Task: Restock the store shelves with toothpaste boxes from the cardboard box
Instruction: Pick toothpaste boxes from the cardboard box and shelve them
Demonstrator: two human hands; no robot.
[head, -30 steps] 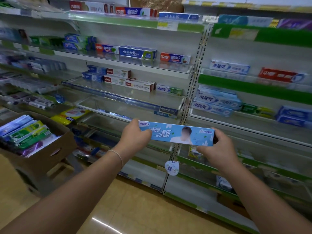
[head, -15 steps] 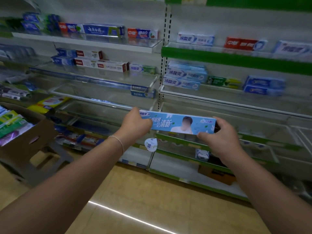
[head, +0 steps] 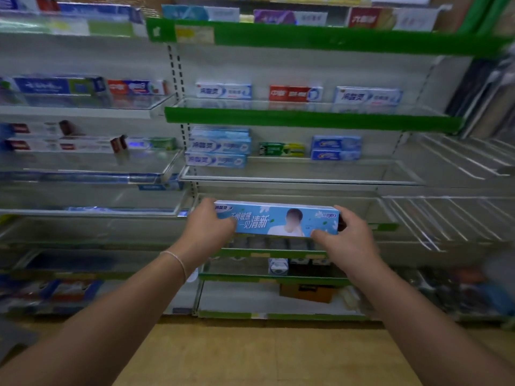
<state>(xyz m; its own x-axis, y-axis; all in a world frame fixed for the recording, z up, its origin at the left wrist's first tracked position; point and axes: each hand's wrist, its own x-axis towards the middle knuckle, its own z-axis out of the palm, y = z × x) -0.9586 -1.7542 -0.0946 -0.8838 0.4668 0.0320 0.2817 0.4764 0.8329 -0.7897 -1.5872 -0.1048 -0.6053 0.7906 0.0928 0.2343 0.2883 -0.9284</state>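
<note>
Holding one long light-blue toothpaste box (head: 278, 220) level in front of the shelves, the person has a hand at each end. Its long axis runs left to right, printed face toward the camera, and it sits in the air just before an empty clear-fronted shelf (head: 362, 203) at mid height. The left hand (head: 207, 228) wraps curled fingers round the left end; the right hand (head: 349, 238) pinches the right end between thumb and fingers. A thin bracelet (head: 175, 260) circles the left wrist.

On the shelf above, I count three groups: a stack of pale blue boxes (head: 218, 147) at left, apparently three high though blurred, one green box (head: 281, 149) in the middle, and two blue boxes (head: 335, 148) stacked at right. Higher up stand three more boxes along the green-edged shelf (head: 306, 119): white-blue, red, white-blue. All lie lengthwise, parallel to the held box. Wire racks (head: 451, 218) stand to the right.
</note>
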